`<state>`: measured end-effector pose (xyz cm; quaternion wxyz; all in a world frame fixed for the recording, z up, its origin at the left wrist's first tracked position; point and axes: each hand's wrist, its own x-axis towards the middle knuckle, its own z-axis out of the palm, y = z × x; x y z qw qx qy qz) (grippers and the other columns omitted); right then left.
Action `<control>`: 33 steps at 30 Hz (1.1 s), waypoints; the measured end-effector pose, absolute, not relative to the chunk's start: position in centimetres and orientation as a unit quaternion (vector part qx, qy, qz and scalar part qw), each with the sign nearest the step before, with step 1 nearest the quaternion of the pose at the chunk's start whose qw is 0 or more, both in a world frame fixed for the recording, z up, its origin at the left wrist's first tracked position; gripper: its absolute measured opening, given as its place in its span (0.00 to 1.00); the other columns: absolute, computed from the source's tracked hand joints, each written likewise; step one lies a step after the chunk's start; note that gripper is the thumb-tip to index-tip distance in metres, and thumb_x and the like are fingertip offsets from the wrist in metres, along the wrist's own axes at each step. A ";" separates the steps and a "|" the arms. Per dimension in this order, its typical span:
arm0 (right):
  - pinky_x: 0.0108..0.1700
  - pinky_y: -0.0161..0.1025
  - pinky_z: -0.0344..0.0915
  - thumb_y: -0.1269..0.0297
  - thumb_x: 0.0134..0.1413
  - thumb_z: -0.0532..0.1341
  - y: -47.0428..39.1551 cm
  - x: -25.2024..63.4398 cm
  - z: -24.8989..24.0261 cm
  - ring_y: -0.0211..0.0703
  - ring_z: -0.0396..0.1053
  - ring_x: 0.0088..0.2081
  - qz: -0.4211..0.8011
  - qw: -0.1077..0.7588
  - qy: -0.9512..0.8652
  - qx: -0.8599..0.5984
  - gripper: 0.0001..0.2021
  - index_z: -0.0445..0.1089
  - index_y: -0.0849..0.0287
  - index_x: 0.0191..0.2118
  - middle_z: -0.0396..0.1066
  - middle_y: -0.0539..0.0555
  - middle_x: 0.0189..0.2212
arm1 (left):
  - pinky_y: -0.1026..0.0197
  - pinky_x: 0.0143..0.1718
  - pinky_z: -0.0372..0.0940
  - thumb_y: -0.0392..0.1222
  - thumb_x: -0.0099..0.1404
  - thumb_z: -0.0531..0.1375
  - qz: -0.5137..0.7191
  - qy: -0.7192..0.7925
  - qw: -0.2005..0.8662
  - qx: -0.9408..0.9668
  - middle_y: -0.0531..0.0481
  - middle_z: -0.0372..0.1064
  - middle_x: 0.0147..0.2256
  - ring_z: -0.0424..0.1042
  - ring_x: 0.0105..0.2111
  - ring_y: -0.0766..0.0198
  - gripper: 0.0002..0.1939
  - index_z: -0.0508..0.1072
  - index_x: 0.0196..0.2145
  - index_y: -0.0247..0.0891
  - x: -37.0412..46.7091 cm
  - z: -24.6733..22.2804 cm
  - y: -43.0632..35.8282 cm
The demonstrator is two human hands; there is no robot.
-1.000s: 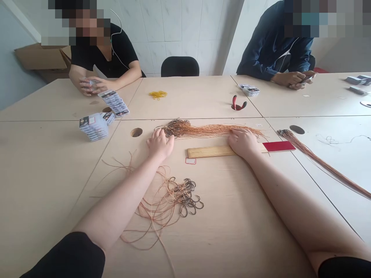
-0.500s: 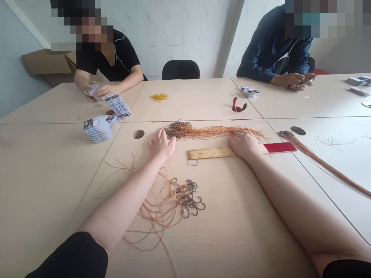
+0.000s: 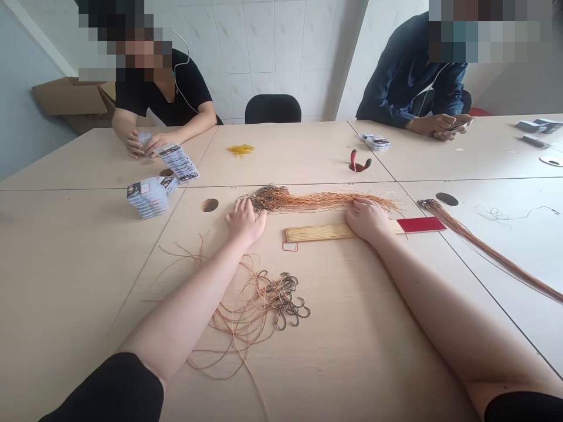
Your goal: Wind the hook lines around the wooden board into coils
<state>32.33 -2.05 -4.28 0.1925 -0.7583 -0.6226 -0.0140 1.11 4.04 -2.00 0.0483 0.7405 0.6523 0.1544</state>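
Observation:
A long bundle of orange-brown fishing line (image 3: 314,201) lies across the table, with a dark clump of fish hooks (image 3: 270,194) at its left end. My left hand (image 3: 246,223) rests on the table at the near edge of that clump, its fingers lying outstretched. Toward the bundle's right end, my right hand (image 3: 368,220) lies with fingers extended over the lines. A wooden board (image 3: 319,232) with a red end (image 3: 422,225) passes under or beside my right wrist. Closer to me, several loose hooks (image 3: 288,302) trail curled lines (image 3: 233,319), partly behind my left forearm.
A second bundle of hooked lines (image 3: 488,241) runs off to the right. Red-handled pliers (image 3: 360,163) stand in a table hole. Stacked packets (image 3: 147,198) are at left, yellow strands (image 3: 241,150) at the back. Two people (image 3: 176,99) sit opposite, handling small items.
Both my hands keep their places on the bundle. The view has shifted slightly. The person at the back left has moved their hands a little around a packet.

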 end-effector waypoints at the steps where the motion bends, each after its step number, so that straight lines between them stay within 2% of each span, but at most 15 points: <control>1: 0.42 0.46 0.57 0.59 0.48 0.50 -2.0 32.3 -4.3 0.51 0.62 0.42 -0.013 0.188 -0.619 -0.762 0.12 0.66 0.59 0.30 0.68 0.58 0.38 | 0.40 0.56 0.47 0.54 0.62 0.43 0.155 0.652 0.047 0.741 0.41 0.48 0.61 0.45 0.62 0.52 0.31 0.56 0.58 0.35 1.1 -2.0 4.0; 4: 0.43 0.45 0.58 0.59 0.48 0.51 -2.0 32.3 -4.2 0.51 0.62 0.43 -0.011 0.189 -0.617 -0.764 0.12 0.66 0.59 0.31 0.68 0.59 0.40 | 0.40 0.56 0.47 0.54 0.62 0.43 0.158 0.648 0.045 0.744 0.40 0.48 0.61 0.45 0.62 0.52 0.31 0.56 0.58 0.33 1.1 -2.0 4.1; 8: 0.42 0.45 0.59 0.60 0.48 0.50 -2.0 32.2 -4.2 0.51 0.63 0.43 -0.005 0.205 -0.624 -0.754 0.10 0.64 0.59 0.26 0.67 0.58 0.43 | 0.39 0.56 0.48 0.53 0.62 0.43 0.159 0.647 0.042 0.745 0.39 0.49 0.61 0.45 0.62 0.52 0.30 0.59 0.56 0.34 1.1 -1.9 4.1; 18: 0.45 0.47 0.60 0.61 0.47 0.49 -2.1 32.3 -4.6 0.51 0.62 0.43 -0.013 0.236 -0.631 -0.739 0.11 0.67 0.58 0.26 0.68 0.58 0.40 | 0.39 0.54 0.50 0.50 0.61 0.48 0.203 0.632 0.030 0.748 0.41 0.53 0.59 0.49 0.60 0.49 0.24 0.65 0.51 0.38 1.0 -2.1 4.1; 20: 0.47 0.48 0.59 0.62 0.48 0.50 -2.1 32.3 -4.6 0.51 0.61 0.46 -0.022 0.243 -0.630 -0.737 0.12 0.69 0.58 0.29 0.67 0.58 0.43 | 0.42 0.55 0.51 0.48 0.60 0.50 0.237 0.616 0.024 0.751 0.42 0.56 0.57 0.51 0.59 0.51 0.23 0.65 0.51 0.37 1.0 -2.0 3.9; 24: 0.52 0.53 0.57 0.60 0.49 0.53 -2.5 31.8 -4.1 0.55 0.57 0.53 -0.063 0.295 -0.601 -0.740 0.16 0.71 0.58 0.41 0.62 0.58 0.51 | 0.49 0.56 0.52 0.42 0.58 0.53 0.303 0.534 0.007 0.790 0.44 0.61 0.54 0.55 0.56 0.54 0.22 0.66 0.50 0.38 1.3 -1.4 2.9; 26: 0.51 0.53 0.58 0.60 0.50 0.53 -3.0 30.6 -3.3 0.54 0.57 0.53 -0.071 0.331 -0.608 -0.718 0.16 0.70 0.57 0.44 0.62 0.57 0.51 | 0.49 0.57 0.52 0.39 0.57 0.54 0.304 0.471 0.016 0.828 0.46 0.64 0.51 0.56 0.55 0.54 0.19 0.68 0.47 0.39 1.5 -1.2 2.2; 29: 0.45 0.46 0.64 0.61 0.53 0.53 -4.6 27.4 -1.6 0.49 0.64 0.45 0.009 0.344 -0.679 -0.648 0.14 0.70 0.57 0.43 0.67 0.56 0.44 | 0.49 0.56 0.53 0.38 0.56 0.55 0.281 0.373 0.046 0.883 0.46 0.67 0.47 0.58 0.53 0.55 0.18 0.69 0.45 0.38 1.8 -1.2 1.6; 31: 0.37 0.40 0.65 0.62 0.53 0.54 -6.0 24.8 -0.4 0.43 0.67 0.36 0.121 0.288 -0.749 -0.584 0.12 0.70 0.56 0.42 0.69 0.54 0.39 | 0.50 0.56 0.54 0.38 0.56 0.54 0.259 0.327 0.067 0.906 0.46 0.68 0.45 0.58 0.52 0.55 0.17 0.69 0.45 0.38 1.8 -1.2 1.3; 33: 0.36 0.38 0.64 0.66 0.55 0.52 -7.5 22.4 0.4 0.41 0.67 0.34 0.186 0.220 -0.811 -0.509 0.12 0.70 0.53 0.41 0.69 0.52 0.34 | 0.51 0.55 0.55 0.38 0.57 0.54 0.245 0.309 0.080 0.915 0.46 0.68 0.45 0.59 0.51 0.56 0.17 0.69 0.45 0.38 1.9 -1.3 1.3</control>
